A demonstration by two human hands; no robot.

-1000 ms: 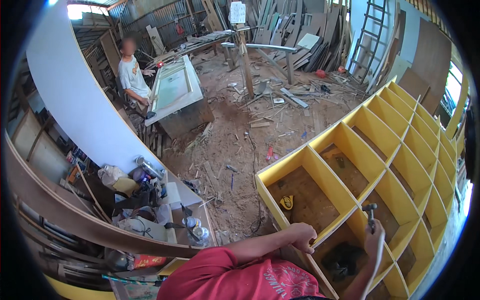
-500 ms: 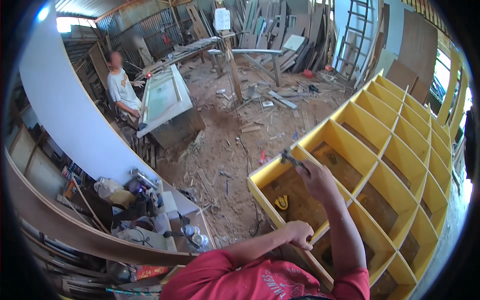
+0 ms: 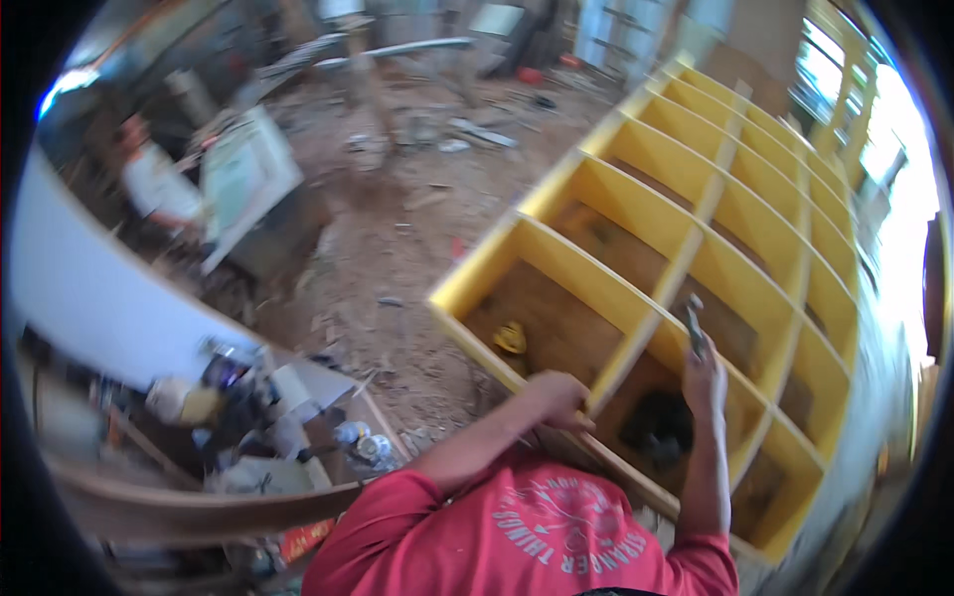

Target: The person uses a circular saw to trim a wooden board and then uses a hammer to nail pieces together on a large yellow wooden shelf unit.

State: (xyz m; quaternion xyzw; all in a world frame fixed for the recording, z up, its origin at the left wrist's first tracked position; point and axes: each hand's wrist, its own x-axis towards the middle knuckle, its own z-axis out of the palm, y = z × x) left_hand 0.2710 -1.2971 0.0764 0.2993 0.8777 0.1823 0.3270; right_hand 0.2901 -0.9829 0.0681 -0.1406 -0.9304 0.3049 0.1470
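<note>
Head | left hand [image 3: 558,395] grips shelf frame [image 3: 636,298] | right hand [image 3: 704,370] raised, clutching hammer [image 3: 695,323]

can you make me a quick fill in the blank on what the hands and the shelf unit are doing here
1. The big shelf unit lying on the floor is painted ____.
2. The right hand holds a ____ over a divider.
3. The left hand rests on the unit's ____ near the corner.
4. The person's shirt is ____.

Missing words: yellow; hammer; edge; red
</note>
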